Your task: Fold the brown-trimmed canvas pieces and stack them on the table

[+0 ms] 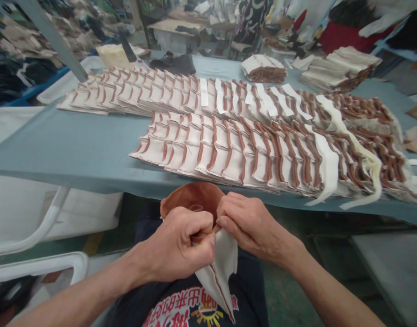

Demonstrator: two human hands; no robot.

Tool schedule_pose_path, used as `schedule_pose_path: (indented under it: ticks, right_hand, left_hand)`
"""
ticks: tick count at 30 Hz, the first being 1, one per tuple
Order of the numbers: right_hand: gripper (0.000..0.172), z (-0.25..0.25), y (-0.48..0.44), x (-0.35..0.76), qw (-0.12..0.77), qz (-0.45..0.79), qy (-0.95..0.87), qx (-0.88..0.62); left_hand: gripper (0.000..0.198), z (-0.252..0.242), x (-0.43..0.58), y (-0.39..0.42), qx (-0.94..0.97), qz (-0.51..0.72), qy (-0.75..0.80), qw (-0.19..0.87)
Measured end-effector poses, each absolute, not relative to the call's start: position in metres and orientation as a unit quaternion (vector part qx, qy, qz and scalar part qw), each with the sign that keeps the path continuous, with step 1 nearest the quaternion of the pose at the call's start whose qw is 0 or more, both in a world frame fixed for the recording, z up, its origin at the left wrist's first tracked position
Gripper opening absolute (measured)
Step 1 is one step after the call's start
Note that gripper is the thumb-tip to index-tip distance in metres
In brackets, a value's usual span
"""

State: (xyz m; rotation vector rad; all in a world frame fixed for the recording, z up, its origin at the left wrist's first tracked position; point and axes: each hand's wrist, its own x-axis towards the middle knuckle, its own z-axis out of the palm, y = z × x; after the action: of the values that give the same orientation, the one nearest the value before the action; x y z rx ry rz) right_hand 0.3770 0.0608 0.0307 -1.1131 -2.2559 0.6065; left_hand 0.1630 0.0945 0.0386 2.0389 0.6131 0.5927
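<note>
Between my hands, above my lap, is a sewn piece [225, 252] with a brown face and an off-white backing. Its brown side [198, 196] curves up behind my hands like an open pouch, and a pale pointed end with a brown seam hangs down below them. My left hand [184, 240] is closed on the piece's edge, thumb pressed against the curled fingers. My right hand [249, 222] pinches the same edge just to the right, its fingertips close to my left thumb. The part inside my fingers is hidden.
A blue-covered table [75, 136] stands ahead. Two long rows of overlapping white-and-brown pieces [208, 150] lie on it, with white strips [326, 159] across them. Stacks [265, 68] sit at the back. White plastic bins [58, 213] stand at left.
</note>
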Motion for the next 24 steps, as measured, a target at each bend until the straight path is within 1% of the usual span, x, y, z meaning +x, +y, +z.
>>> schedule_pose_path:
  ticks: [2,4,7,8,10,14,16,17,19,21,24]
  right_hand:
    - [0.041,0.026,0.061,0.38,0.3,0.253,-0.82,-0.417]
    - [0.045,0.022,0.063,0.388,0.309,0.286,-0.797,-0.434]
    - [0.054,0.017,0.066,0.402,0.311,0.315,-0.772,-0.457]
    - [0.056,0.016,0.067,0.406,0.31,0.321,-0.768,-0.461]
    - [0.053,0.018,0.066,0.409,0.301,0.323,-0.77,-0.461]
    - [0.031,0.037,0.059,0.398,0.307,0.303,-0.784,-0.447]
    - [0.025,0.052,0.058,0.388,0.32,0.305,-0.782,-0.439]
    - [0.025,0.059,0.058,0.384,0.326,0.31,-0.78,-0.436]
    - [0.029,0.071,0.061,0.375,0.338,0.332,-0.768,-0.431]
    - [0.035,0.078,0.065,0.369,0.345,0.362,-0.756,-0.422]
    - [0.041,0.08,0.069,0.362,0.346,0.387,-0.757,-0.397]
  left_hand:
    - [0.023,0.037,0.161,0.093,0.788,0.243,0.249,0.508]
    - [0.025,0.039,0.156,0.095,0.774,0.226,0.232,0.544]
    - [0.029,0.044,0.146,0.102,0.796,0.191,0.195,0.54]
    - [0.03,0.044,0.141,0.106,0.81,0.193,0.188,0.522]
    - [0.03,0.041,0.132,0.114,0.847,0.218,0.179,0.452]
    - [0.03,0.033,0.113,0.137,0.913,0.262,0.163,0.268]
    - [0.031,0.035,0.105,0.149,0.926,0.26,0.167,0.217]
    - [0.031,0.038,0.102,0.155,0.929,0.253,0.171,0.211]
    - [0.027,0.046,0.099,0.163,0.925,0.235,0.184,0.235]
    - [0.021,0.053,0.1,0.164,0.911,0.229,0.19,0.287]
    - [0.023,0.059,0.111,0.153,0.883,0.25,0.162,0.363]
